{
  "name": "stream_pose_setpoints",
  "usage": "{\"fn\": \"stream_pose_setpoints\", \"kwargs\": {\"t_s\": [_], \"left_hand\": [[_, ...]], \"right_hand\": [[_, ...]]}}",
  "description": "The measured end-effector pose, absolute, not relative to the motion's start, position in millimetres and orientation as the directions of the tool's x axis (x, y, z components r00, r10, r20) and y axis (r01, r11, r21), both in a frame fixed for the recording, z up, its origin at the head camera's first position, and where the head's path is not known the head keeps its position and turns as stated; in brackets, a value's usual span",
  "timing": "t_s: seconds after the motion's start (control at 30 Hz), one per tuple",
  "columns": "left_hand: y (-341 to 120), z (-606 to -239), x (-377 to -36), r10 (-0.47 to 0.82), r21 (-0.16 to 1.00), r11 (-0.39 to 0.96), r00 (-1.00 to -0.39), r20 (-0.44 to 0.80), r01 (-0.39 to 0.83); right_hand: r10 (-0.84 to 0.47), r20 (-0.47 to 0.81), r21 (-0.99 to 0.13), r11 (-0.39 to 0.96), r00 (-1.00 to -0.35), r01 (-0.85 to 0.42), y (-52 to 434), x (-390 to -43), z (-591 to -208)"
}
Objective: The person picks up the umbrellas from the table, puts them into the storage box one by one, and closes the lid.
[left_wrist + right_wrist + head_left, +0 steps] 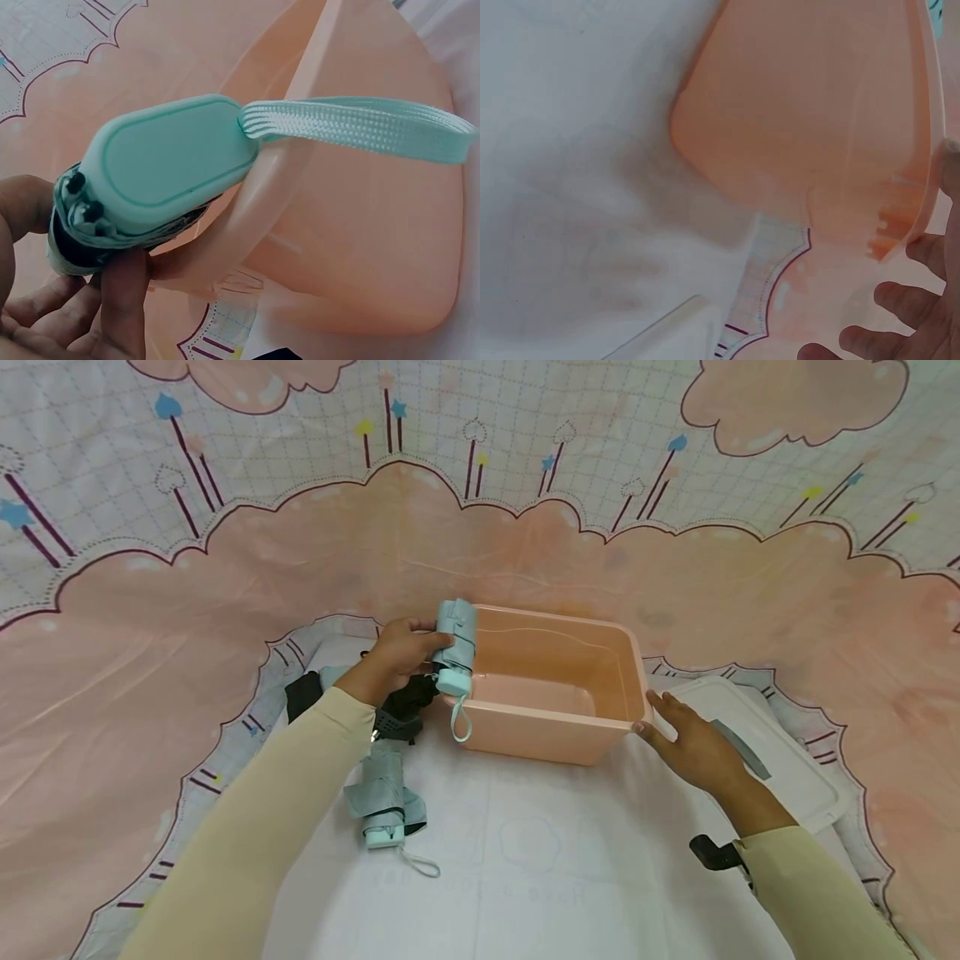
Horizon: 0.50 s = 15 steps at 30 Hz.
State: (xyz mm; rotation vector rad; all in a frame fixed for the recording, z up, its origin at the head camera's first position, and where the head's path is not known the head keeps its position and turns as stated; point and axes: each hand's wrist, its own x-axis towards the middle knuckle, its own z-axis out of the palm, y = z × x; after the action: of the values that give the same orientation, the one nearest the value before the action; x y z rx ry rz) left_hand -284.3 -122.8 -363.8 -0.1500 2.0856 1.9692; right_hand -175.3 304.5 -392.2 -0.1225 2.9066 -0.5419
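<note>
My left hand holds a folded, rolled mint-green umbrella between thumb and fingers, over the left end of a peach plastic bin. The umbrella's flat handle end points down toward me, and its wrist strap dangles outside the bin's rim. My right hand rests against the bin's right end, fingers spread, thumb and fingertips at the rim. Inside, the bin's visible floor is bare. A second mint umbrella, its cloth loosely wrapped, lies on the white surface below my left forearm.
Left of the bin, partly behind my left hand, lie dark folded items and a black piece. A white lid with a grey handle lies to the right under my right hand. Cloud-patterned cloth surrounds the white surface.
</note>
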Motion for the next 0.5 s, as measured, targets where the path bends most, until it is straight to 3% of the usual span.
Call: {"fn": "stream_pose_setpoints", "kwargs": {"t_s": [0.5], "left_hand": [[-118.6,-367.4,-287.1,0.129,0.958,0.091,-0.951,-0.281,-0.271]], "right_hand": [[-0.111,-0.151,-0.358,0.932,-0.982,-0.05,305.7,-177.0,-394.8]]}}
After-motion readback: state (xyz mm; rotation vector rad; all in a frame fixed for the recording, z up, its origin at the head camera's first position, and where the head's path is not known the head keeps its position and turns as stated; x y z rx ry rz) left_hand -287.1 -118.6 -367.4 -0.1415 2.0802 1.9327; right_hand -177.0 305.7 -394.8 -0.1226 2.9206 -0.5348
